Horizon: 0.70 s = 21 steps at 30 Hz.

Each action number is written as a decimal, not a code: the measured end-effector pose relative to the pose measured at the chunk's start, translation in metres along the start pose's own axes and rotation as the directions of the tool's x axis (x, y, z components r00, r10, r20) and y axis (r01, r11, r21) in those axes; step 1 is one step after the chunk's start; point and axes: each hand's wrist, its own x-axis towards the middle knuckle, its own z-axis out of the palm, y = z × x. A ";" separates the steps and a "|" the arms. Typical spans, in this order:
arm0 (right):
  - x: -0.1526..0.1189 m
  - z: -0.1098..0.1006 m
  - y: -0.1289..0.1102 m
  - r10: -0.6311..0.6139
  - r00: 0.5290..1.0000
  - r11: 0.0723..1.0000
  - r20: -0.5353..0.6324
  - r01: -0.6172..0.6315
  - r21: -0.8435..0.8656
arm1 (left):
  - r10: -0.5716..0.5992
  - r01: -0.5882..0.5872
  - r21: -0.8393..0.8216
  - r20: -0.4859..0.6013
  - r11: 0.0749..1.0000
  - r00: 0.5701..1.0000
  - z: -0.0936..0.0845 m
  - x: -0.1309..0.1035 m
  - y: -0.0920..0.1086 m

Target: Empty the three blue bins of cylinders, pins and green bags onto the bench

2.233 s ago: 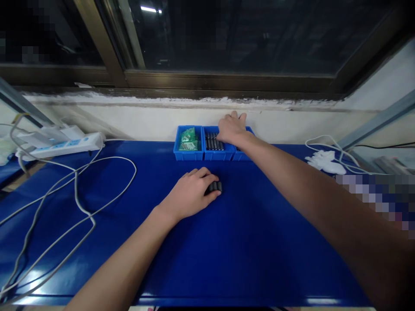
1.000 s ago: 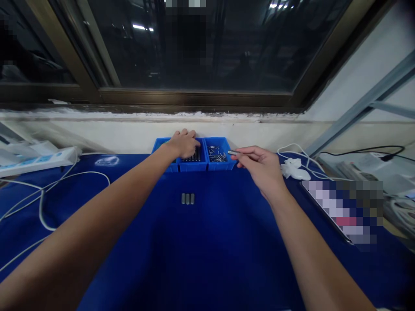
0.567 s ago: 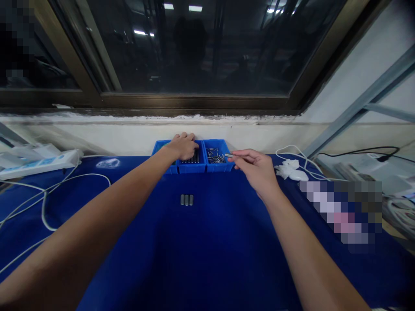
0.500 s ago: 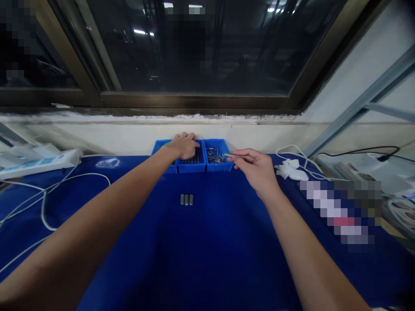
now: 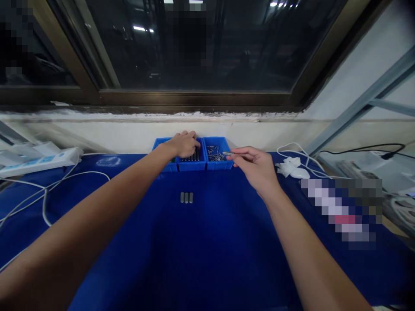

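Observation:
My left hand (image 5: pixel 185 144) reaches over the middle blue bin (image 5: pixel 192 166), its fingers bent down among dark cylindrical pieces; whether they grip one is hidden. A slim metal piece (image 5: pixel 228 153) is pinched between the thumb and fingers of my right hand (image 5: pixel 254 166), at the right edge of the right blue bin (image 5: pixel 219 165). Small shiny metal pins (image 5: pixel 216 156) lie loose in that bin. The left blue bin (image 5: pixel 161 141) is partly covered by my left hand and forearm. Three short grey cylinders (image 5: pixel 186 198) lie side by side on the blue table surface (image 5: pixel 207 242).
A white power strip (image 5: pixel 42 163) and looping white cables (image 5: pixel 94 173) are on the left. At the right lie crumpled white plastic (image 5: pixel 289 166), more cables and a pixelated item. A wall and a window frame (image 5: pixel 194 97) rise behind the bins.
The view has shifted very slightly. My left hand has moved a little within the middle bin, and my right hand stays almost in place with the metal piece.

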 end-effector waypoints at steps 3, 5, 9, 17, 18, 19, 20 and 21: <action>0.000 0.001 0.001 0.002 1.000 1.000 0.008 -0.002 -0.001 | 0.040 -0.040 -0.015 0.010 0.999 0.999 0.002 -0.003 -0.001; 0.000 0.001 0.001 0.003 1.000 1.000 0.008 -0.003 -0.001 | 0.055 -0.055 -0.018 0.007 0.998 0.998 0.003 -0.003 -0.001; 0.001 0.001 0.000 0.000 1.000 1.000 0.010 0.000 -0.010 | 0.065 -0.066 -0.023 -0.028 0.998 0.997 0.007 -0.002 -0.004; 0.000 0.000 -0.002 -0.010 1.000 1.000 0.009 0.010 0.023 | 0.074 -0.077 -0.022 -0.095 0.997 0.993 0.015 0.002 -0.009; 0.000 0.000 -0.002 -0.014 1.000 1.000 0.010 0.013 0.029 | 0.083 -0.085 -0.022 -0.106 0.996 0.991 0.015 0.002 -0.010; 0.000 0.000 -0.002 -0.018 1.000 0.999 0.010 0.018 0.032 | 0.092 -0.095 -0.022 -0.117 0.995 0.989 0.015 0.001 -0.011; 0.001 0.000 -0.002 -0.022 1.000 0.999 0.010 0.021 0.034 | 0.101 -0.104 -0.021 -0.125 0.994 0.987 0.014 0.001 -0.011; 0.001 0.000 -0.002 -0.023 1.000 0.999 0.009 0.023 0.032 | 0.109 -0.113 -0.019 -0.130 0.993 0.986 0.014 0.000 -0.012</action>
